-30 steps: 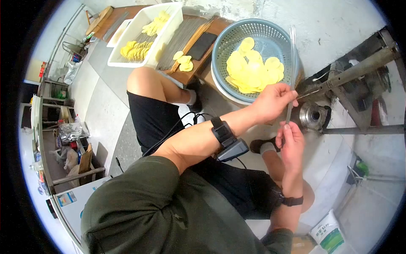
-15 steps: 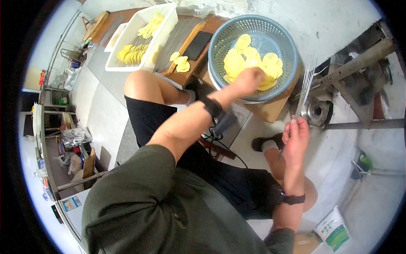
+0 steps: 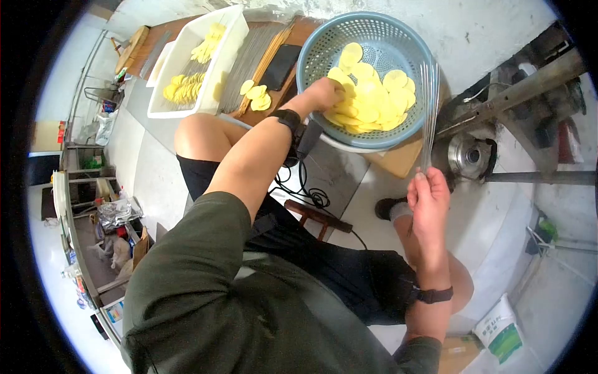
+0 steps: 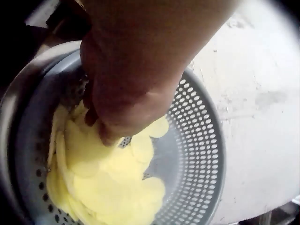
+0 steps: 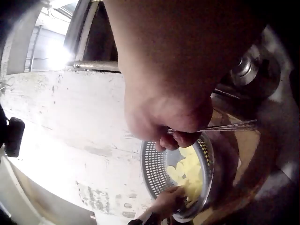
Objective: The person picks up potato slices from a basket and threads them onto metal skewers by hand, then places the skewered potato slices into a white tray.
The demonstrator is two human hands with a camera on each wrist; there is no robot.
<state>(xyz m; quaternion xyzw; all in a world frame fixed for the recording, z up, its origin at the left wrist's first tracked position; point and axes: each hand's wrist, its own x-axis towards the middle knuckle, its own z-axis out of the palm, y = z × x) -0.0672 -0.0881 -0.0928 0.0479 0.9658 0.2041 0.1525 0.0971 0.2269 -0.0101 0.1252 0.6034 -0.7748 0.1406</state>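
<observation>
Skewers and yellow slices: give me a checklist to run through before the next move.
1. Skewers secure in the right hand: ok, pinched between thumb and fingers.
2. Held skewers bare: ok, no slice shows on their visible length.
3. Yellow slices ready in the colander: ok, a large pile.
4. Left hand at the pile: ok, it reaches inside the colander's rim.
5. Slice firmly gripped by that hand: cannot tell, the fingertips are hidden.
6. All slices contained: not ok, a few loose slices lie on the bench near the phone.
</observation>
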